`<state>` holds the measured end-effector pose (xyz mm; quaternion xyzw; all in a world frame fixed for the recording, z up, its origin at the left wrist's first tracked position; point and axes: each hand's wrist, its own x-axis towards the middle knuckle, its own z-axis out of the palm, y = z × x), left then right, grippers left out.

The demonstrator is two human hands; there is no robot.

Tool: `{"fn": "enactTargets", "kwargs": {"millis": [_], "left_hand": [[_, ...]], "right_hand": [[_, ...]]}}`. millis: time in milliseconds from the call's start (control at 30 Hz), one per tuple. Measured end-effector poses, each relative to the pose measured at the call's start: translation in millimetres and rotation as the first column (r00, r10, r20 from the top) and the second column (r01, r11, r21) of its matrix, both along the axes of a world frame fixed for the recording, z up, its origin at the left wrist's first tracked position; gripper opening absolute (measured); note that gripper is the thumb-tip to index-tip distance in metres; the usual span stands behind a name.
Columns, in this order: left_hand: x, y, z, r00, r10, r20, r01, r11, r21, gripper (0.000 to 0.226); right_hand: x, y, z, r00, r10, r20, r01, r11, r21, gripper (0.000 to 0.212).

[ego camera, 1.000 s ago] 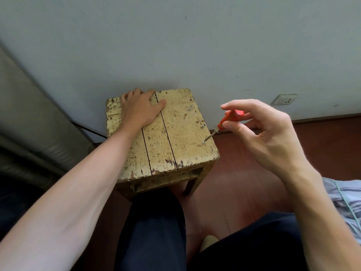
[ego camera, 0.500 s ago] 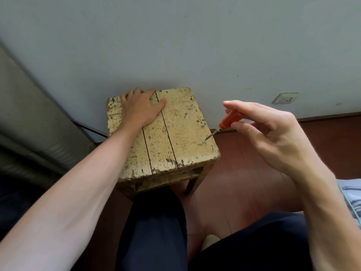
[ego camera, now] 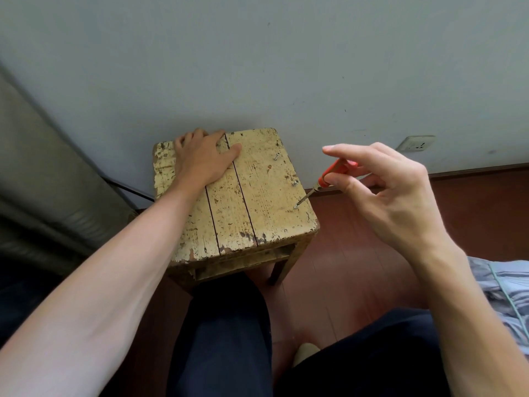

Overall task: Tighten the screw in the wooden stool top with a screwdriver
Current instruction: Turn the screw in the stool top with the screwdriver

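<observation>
A worn wooden stool [ego camera: 257,213] with flaking yellow paint stands against the wall. My left hand [ego camera: 200,159] lies flat on the far left part of its top. My right hand [ego camera: 380,193] pinches the orange handle of a small screwdriver [ego camera: 329,174] between thumb and fingers. The slanted metal shaft runs down to a screw [ego camera: 295,207] near the top's right edge, and the tip sits on that screw. Two more screws, one [ego camera: 294,183] and another [ego camera: 276,157], stick out further back along the same edge.
A grey wall rises right behind the stool, with a white socket [ego camera: 415,143] low on the right. Dark grey upholstery [ego camera: 43,196] fills the left side. My knees in dark trousers [ego camera: 229,339] are below the stool, above a red-brown floor [ego camera: 357,267]. Light blue cloth [ego camera: 506,285] lies at the right.
My right hand has shifted its fingers around the orange handle, which now points more upright. The tip stays on the screw. My left hand has not moved.
</observation>
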<state>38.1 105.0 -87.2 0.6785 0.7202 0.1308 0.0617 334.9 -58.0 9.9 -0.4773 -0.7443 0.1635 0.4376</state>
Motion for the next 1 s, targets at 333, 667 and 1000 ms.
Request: {"fn": "enactTargets", "kwargs": {"millis": [333, 667, 1000], "left_hand": [[-1, 1, -2, 1.0, -0.001, 0.002, 0.001, 1.0, 0.003, 0.08], [-1, 2, -4, 1.0, -0.003, -0.011, 0.003, 1.0, 0.006, 0.081], [-2, 3, -4, 1.0, -0.005, -0.009, 0.005, 1.0, 0.01, 0.081]], "right_hand": [[12, 1, 3, 0.986, 0.163, 0.046, -0.159, 0.985, -0.068, 0.049], [8, 2, -3, 0.996, 0.081, -0.032, -0.083, 0.994, -0.074, 0.06], [7, 2, -1, 0.998, 0.051, 0.029, -0.05, 0.998, -0.034, 0.04]]}}
